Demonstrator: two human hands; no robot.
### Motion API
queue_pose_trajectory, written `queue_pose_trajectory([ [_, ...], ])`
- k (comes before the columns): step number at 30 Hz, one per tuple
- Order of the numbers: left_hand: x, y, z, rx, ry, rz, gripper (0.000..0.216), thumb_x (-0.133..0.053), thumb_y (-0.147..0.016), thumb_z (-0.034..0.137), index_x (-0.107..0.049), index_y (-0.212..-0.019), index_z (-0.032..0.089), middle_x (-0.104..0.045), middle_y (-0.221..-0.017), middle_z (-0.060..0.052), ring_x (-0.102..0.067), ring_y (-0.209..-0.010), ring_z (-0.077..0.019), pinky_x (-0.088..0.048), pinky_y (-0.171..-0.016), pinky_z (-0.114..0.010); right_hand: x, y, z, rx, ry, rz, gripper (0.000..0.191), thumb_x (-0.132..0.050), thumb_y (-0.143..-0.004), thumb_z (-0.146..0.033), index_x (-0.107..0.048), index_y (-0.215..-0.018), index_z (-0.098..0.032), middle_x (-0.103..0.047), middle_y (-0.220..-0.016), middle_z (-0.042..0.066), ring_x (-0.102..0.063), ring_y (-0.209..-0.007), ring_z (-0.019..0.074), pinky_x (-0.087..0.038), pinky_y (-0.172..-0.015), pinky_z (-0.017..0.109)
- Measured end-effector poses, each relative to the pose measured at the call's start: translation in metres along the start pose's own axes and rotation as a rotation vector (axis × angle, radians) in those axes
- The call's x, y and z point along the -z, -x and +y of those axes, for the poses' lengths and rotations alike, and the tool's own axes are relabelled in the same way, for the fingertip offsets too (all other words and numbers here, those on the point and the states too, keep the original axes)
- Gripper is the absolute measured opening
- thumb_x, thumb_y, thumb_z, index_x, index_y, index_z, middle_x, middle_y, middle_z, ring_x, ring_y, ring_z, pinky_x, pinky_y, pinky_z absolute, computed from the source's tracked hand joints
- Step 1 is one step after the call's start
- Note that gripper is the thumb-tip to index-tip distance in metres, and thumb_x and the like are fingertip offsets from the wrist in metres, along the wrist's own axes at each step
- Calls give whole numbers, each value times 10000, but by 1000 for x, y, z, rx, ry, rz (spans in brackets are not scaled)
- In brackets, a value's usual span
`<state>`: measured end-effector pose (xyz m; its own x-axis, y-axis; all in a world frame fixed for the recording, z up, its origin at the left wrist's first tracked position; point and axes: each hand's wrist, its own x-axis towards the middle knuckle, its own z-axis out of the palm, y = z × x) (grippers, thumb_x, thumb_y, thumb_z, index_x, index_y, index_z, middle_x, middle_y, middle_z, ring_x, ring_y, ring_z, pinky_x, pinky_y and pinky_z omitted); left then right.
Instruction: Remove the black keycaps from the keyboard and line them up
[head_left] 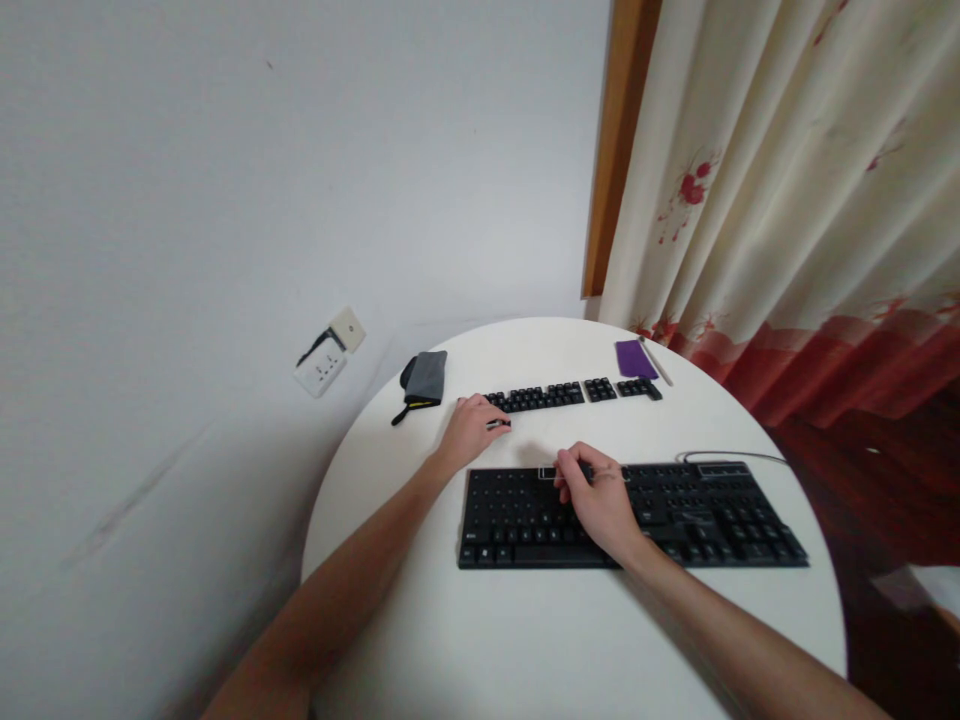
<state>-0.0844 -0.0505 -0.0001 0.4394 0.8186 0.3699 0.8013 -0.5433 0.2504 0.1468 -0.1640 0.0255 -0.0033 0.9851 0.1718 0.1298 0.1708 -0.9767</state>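
Note:
A black keyboard (705, 515) lies across the round white table (525, 640), its cable running off to the right. My right hand (596, 500) rests on its upper middle, fingers curled and pinching what looks like a thin wire tool at the top row. Behind it, rows of loose black keycaps (559, 395) are laid out in a line. My left hand (472, 428) sits at the left end of that line, fingers closed on one small black keycap (500, 424).
A grey and black pouch (421, 382) lies at the table's back left. A purple cloth (634, 358) and a thin pale stick (657, 364) sit at the back right. A white wall with a socket (324, 366) stands left, and a flowered curtain (787, 200) hangs right.

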Motion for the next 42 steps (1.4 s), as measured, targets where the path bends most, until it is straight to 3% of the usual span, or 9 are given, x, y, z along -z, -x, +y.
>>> queue_pose_trajectory([
  [8, 0, 0, -1, 2, -24, 79, 98, -749, -781, 322, -740, -840, 244, -684, -1061, -31, -523, -978, -234, -401, -870, -398, -1, 2, -1, -17, -10, -12, 349, -522, -931, -383, -562, -646, -187, -584, -577, -18, -505, -467, 105, -402, -514, 229],
  [15, 2, 0, 8, 89, -41, 161, 417, -809, -701, 286, -671, -1093, 247, -612, -1163, -48, -478, -1073, -271, -385, -958, -420, -1, 2, 3, -14, -7, -25, 349, -521, -937, -396, -571, -661, -187, -591, -580, -21, -508, -470, 107, -408, -529, 230],
  [20, 2, -1, 7, 136, -40, 166, 483, -817, -691, 292, -651, -1144, 257, -599, -1177, -52, -464, -1092, -284, -370, -984, -431, -1, 3, 5, -20, -5, -25, 354, -520, -937, -401, -573, -659, -190, -596, -579, -17, -508, -473, 111, -407, -528, 233],
  [42, 2, 1, 4, 162, -41, 187, 514, -819, -689, 305, -632, -1166, 272, -578, -1168, -55, -464, -1081, -282, -369, -983, -424, 1, 3, -1, -12, 3, -18, 365, -524, -925, -425, -571, -645, -195, -583, -559, -19, -516, -469, 115, -418, -532, 240],
])
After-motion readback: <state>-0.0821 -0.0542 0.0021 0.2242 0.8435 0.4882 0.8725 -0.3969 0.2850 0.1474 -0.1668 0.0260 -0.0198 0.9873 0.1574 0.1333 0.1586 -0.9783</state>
